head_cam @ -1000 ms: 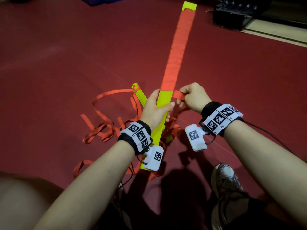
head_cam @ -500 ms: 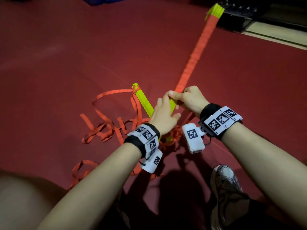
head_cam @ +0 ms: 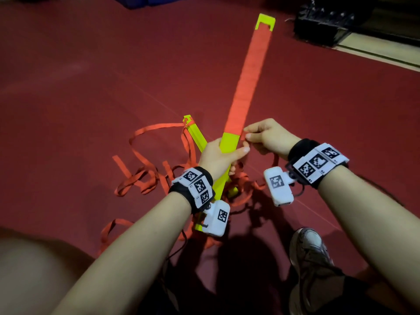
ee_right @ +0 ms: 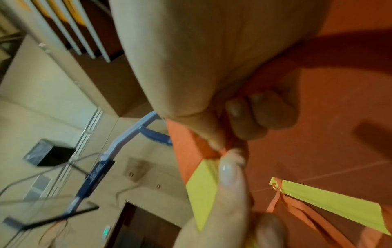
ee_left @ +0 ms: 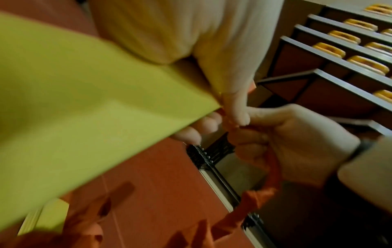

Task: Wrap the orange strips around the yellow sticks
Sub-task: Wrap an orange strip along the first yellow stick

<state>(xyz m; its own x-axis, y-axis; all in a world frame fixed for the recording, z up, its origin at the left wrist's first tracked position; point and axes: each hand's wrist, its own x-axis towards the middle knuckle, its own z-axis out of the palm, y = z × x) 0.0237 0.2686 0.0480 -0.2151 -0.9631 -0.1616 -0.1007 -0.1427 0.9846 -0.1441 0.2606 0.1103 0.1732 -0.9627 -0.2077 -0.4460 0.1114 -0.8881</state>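
We see the left hand point(head_cam: 216, 158) wrapped around the yellow stick point(head_cam: 229, 145) at its bare lower part, thumb laid across the face just below where the orange wrapping point(head_cam: 247, 80) ends, the other fingers point(ee_left: 197, 129) curled around the back edge. The stick slants up and away from the person; its far tip point(head_cam: 265, 21) is bare yellow, and the length between tip and grip is covered in orange.

The right hand point(head_cam: 268, 136) sits just beside the stick's right edge, its fingers point(ee_right: 250, 115) curled in a narrow pinch on the orange strip point(ee_left: 273, 169). The pinch touches the stick's edge right at the last turn of wrapping, and the left thumb tip meets the right fingers there. From the pinch the strip runs down through the right palm and drops to the floor point(head_cam: 91, 76).

A second yellow stick point(head_cam: 196, 136) lies on the red floor just left of the left hand, with a strip tied at its far end. Loose orange strips point(head_cam: 141, 178) lie tangled on the floor around and under both sticks. A shoe point(head_cam: 311, 253) shows at lower right.
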